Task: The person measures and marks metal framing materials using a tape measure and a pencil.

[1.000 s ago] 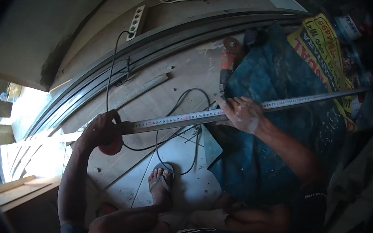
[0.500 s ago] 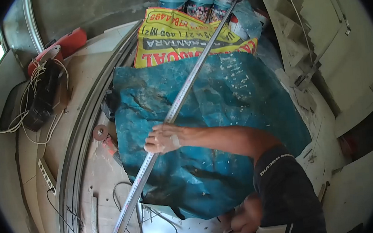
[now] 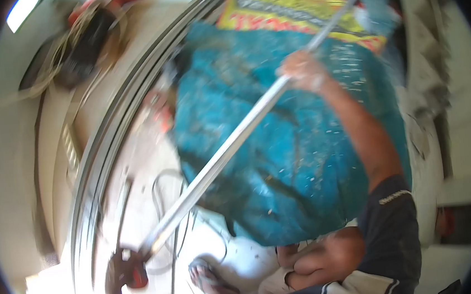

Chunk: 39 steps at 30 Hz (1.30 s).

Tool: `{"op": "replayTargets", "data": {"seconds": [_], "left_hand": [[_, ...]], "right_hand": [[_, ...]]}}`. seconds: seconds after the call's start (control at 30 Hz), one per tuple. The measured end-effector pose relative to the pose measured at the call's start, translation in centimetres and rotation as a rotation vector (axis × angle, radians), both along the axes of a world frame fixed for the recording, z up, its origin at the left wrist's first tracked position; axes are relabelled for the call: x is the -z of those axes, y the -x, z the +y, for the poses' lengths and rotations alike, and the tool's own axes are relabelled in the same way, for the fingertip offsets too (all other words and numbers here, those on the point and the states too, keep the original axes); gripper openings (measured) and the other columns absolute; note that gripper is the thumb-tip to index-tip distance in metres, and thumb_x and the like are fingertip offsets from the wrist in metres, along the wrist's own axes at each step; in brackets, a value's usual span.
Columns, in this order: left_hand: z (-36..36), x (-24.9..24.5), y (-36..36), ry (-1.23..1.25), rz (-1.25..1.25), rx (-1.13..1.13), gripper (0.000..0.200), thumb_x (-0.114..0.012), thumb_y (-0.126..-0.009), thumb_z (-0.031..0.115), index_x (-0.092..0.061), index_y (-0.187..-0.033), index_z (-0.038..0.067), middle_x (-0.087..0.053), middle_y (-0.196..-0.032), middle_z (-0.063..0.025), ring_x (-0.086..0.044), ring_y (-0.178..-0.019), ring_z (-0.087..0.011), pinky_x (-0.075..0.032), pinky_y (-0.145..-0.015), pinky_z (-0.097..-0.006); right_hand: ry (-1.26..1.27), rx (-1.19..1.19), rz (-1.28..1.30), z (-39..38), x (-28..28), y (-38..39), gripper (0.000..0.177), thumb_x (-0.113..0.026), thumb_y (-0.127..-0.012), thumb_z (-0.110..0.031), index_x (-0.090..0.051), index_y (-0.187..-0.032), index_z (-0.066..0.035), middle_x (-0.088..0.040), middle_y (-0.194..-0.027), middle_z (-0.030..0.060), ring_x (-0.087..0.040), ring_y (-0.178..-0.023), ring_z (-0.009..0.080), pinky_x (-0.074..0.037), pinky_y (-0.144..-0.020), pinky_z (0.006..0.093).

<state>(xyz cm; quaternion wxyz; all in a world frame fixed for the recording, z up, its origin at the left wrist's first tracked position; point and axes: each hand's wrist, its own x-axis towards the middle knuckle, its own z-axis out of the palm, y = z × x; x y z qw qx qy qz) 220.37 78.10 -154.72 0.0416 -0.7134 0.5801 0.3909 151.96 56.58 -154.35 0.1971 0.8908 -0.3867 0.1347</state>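
A long metal bar (image 3: 230,147) runs diagonally from lower left to upper right above a blue-green tarp (image 3: 284,187). My right hand (image 3: 303,71) is closed around its upper part, fingers blurred. At the lower end my left hand (image 3: 125,264) is closed on a red-cased tape measure (image 3: 139,278), partly hidden by the fingers. The tape's blade lies along the bar, but its markings are smeared by motion. A yellow printed banner (image 3: 268,9) lies beyond the tarp, under the bar's far end.
Curved metal rails (image 3: 124,92) lie along the left. Near them are a power strip (image 3: 71,147), a blurred angle grinder (image 3: 161,117), a loose metal strip (image 3: 122,210) and cables (image 3: 158,193). My sandalled foot (image 3: 207,275) is at the bottom. Buckets stand at the back.
My right hand has slid up along the bar toward its far end. My left hand has come further into view, showing the red case. The whole view has shifted and blurred.
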Motion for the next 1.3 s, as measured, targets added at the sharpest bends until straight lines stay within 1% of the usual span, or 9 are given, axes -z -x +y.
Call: {"op": "replayTargets", "data": {"seconds": [0.1,0.23,0.4,0.57,0.77,0.83,1.0,1.07,1.3], "left_hand": [[-1.3,-4.1,4.7,-0.119,-0.16,-0.111,0.039,-0.072,-0.09,0.04,-0.069,-0.1,0.003,-0.07,-0.074,-0.0124,-0.07,-0.067,-0.0194,-0.054,-0.058,-0.0357],[0.1,-1.5,1.6,0.107,0.114,0.167,0.033,-0.065,-0.095,0.038,-0.071,-0.106,0.008,-0.071,-0.085,-0.0134,-0.07,-0.074,-0.021,-0.053,-0.061,-0.0356],[-0.5,-2.2,2.3,-0.216,0.067,-0.216,0.044,-0.068,-0.091,0.046,-0.068,-0.108,0.005,-0.073,-0.081,-0.0132,-0.068,-0.067,-0.0181,-0.053,-0.058,-0.0326],[0.6,-0.7,1.6,-0.092,0.12,-0.074,0.055,-0.064,-0.092,0.056,-0.068,-0.106,0.004,-0.07,-0.076,-0.0115,-0.068,-0.064,-0.0163,-0.051,-0.054,-0.0305],[1.6,-0.1,1.6,-0.082,0.166,-0.096,0.054,-0.063,-0.094,0.055,-0.069,-0.107,0.003,-0.071,-0.079,-0.0115,-0.068,-0.064,-0.0174,-0.052,-0.054,-0.031],[1.8,0.3,1.5,-0.058,0.155,-0.082,0.054,-0.063,-0.094,0.055,-0.069,-0.106,0.003,-0.071,-0.079,-0.0119,-0.068,-0.063,-0.0177,-0.052,-0.054,-0.0313],[2.3,0.4,1.1,0.165,0.16,0.095,0.056,-0.063,-0.093,0.057,-0.069,-0.106,0.003,-0.071,-0.078,-0.0134,-0.069,-0.063,-0.0191,-0.054,-0.054,-0.0322],[2.3,0.0,1.0,-0.079,0.113,-0.078,0.055,-0.063,-0.095,0.055,-0.066,-0.11,0.003,-0.071,-0.078,-0.0119,-0.067,-0.063,-0.017,-0.053,-0.055,-0.0321],[6.9,1.0,-4.0,-0.142,-0.116,-0.231,0.064,-0.065,-0.09,0.062,-0.064,-0.12,0.005,-0.072,-0.084,-0.0153,-0.07,-0.075,-0.0221,-0.055,-0.066,-0.0386]], "right_hand": [[-0.04,0.042,0.042,-1.8,0.8,5.6,0.028,-0.077,-0.067,-0.016,-0.07,-0.093,-0.012,-0.067,-0.092,0.0084,-0.064,-0.094,0.0312,-0.049,-0.085,0.0449],[-0.105,0.395,0.33,-3.0,1.9,10.5,0.056,-0.079,-0.068,-0.008,-0.06,-0.121,-0.011,-0.061,-0.122,0.0082,-0.055,-0.121,0.0317,-0.045,-0.101,0.0453],[-0.143,0.467,0.332,-3.1,2.0,10.9,0.06,-0.08,-0.07,-0.009,-0.057,-0.125,-0.009,-0.059,-0.128,0.0112,-0.052,-0.126,0.0345,-0.043,-0.106,0.0462],[-0.087,0.415,0.335,-3.6,3.1,12.1,0.059,-0.079,-0.072,-0.01,-0.056,-0.125,-0.005,-0.058,-0.13,0.0155,-0.052,-0.127,0.0369,-0.044,-0.105,0.0457],[-0.172,0.49,0.178,0.0,1.2,5.7,0.079,-0.08,-0.079,-0.037,-0.046,-0.145,-0.009,-0.054,-0.137,0.0206,-0.048,-0.132,0.0402,-0.038,-0.11,0.0508],[-0.115,0.274,0.145,0.7,1.5,3.9,0.092,-0.075,-0.079,-0.057,-0.042,-0.15,-0.009,-0.052,-0.141,0.0199,-0.047,-0.133,0.0397,-0.034,-0.112,0.0548],[-0.173,-0.062,0.104,5.0,0.1,-10.0,0.1,-0.064,-0.078,-0.074,-0.044,-0.147,-0.005,-0.053,-0.14,0.0178,-0.048,-0.132,0.0384,-0.033,-0.113,0.0564],[-0.24,-0.193,0.084,6.6,0.6,-14.8,0.092,-0.062,-0.081,-0.071,-0.045,-0.146,-0.008,-0.054,-0.138,0.0178,-0.05,-0.131,0.0365,-0.034,-0.113,0.0555],[-0.357,-0.462,0.039,8.8,2.5,-24.5,0.082,-0.066,-0.087,-0.059,-0.046,-0.147,-0.007,-0.06,-0.128,0.0174,-0.058,-0.119,0.0346,-0.044,-0.105,0.0521]]}}
